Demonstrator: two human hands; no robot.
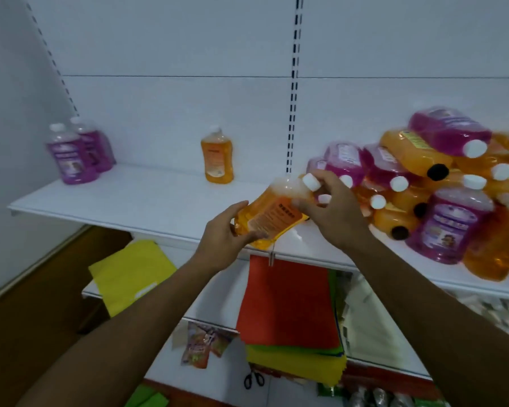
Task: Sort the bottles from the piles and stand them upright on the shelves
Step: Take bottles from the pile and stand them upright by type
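An orange bottle (272, 217) with a white cap hangs tilted over the front edge of the white shelf (124, 198). My left hand (227, 235) grips its base. My right hand (334, 207) holds its neck and cap end. A pile of purple and orange bottles (441, 186) lies jumbled on the shelf's right side. One orange bottle (217, 155) stands upright at the shelf's middle. Two purple bottles (75, 154) stand upright at the far left.
A slotted upright (294, 83) runs down the white back panel. Below the shelf hang red (288, 301), yellow (131, 276) and green sheets. Small packets and black scissors (253, 378) lie lower down. A brown floor shows at the left.
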